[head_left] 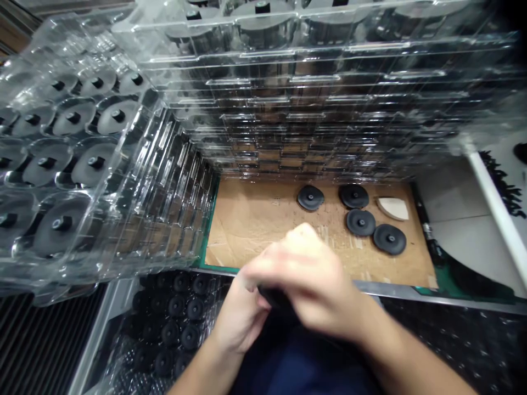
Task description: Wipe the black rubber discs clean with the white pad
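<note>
Both my hands meet low in the middle, just in front of the bench edge. My left hand [239, 315] and my right hand [307, 280] are closed together around a dark round part [275, 299], mostly hidden by the fingers; the right hand is blurred by motion. Several black round discs [361, 222] with a small centre hub lie on the brown cardboard pad [255, 219] beyond my hands, one of them further left [310, 197]. A white wedge-shaped piece [394, 208] lies beside them at the right.
Tall stacks of clear plastic trays [313, 104] holding black discs wall in the pad at the back, and another stack [74, 164] leans in at the left. A tray of black discs [177, 323] sits low at the left. A white bar [496, 208] runs at the right.
</note>
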A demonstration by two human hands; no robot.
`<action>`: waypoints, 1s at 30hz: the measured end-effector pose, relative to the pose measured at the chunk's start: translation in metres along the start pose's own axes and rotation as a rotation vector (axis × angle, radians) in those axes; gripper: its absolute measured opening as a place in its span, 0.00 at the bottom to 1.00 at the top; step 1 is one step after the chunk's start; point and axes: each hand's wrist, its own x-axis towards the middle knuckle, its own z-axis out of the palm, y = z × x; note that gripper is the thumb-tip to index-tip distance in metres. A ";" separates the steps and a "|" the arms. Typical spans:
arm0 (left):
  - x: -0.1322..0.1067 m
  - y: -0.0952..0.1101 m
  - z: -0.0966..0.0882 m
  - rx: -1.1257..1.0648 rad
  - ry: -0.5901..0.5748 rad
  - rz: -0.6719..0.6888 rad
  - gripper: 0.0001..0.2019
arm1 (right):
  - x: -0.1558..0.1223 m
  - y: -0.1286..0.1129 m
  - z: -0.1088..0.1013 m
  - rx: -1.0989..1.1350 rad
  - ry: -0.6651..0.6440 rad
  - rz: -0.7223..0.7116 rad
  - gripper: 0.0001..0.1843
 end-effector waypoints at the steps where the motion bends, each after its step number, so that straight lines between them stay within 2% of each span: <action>1: 0.000 0.001 -0.001 -0.027 0.001 0.009 0.24 | -0.003 0.010 -0.001 0.008 0.060 0.125 0.15; 4: -0.001 0.003 -0.004 -0.131 -0.003 0.014 0.35 | -0.022 0.039 0.001 0.017 0.187 0.547 0.11; 6: -0.001 0.003 -0.007 -0.169 -0.011 0.006 0.37 | -0.043 0.050 0.009 0.028 0.163 0.676 0.12; 10: 0.001 0.002 -0.010 -0.200 -0.053 -0.007 0.35 | -0.084 0.053 0.032 0.030 0.069 0.722 0.13; 13: 0.002 0.004 -0.008 -0.218 -0.079 -0.024 0.34 | -0.098 0.050 0.040 0.030 0.030 0.748 0.13; 21: -0.002 0.005 -0.003 -0.342 -0.217 -0.142 0.30 | -0.102 0.055 0.034 0.058 0.029 0.790 0.16; 24: -0.002 0.002 -0.003 -0.364 -0.235 -0.180 0.30 | -0.106 0.057 0.037 0.075 0.044 0.805 0.16; 27: -0.002 0.001 -0.002 -0.377 -0.253 -0.182 0.28 | -0.109 0.060 0.038 0.076 0.089 0.825 0.17; 30: -0.002 0.001 0.001 -0.367 -0.249 -0.168 0.26 | -0.104 0.056 0.028 0.050 0.176 0.840 0.17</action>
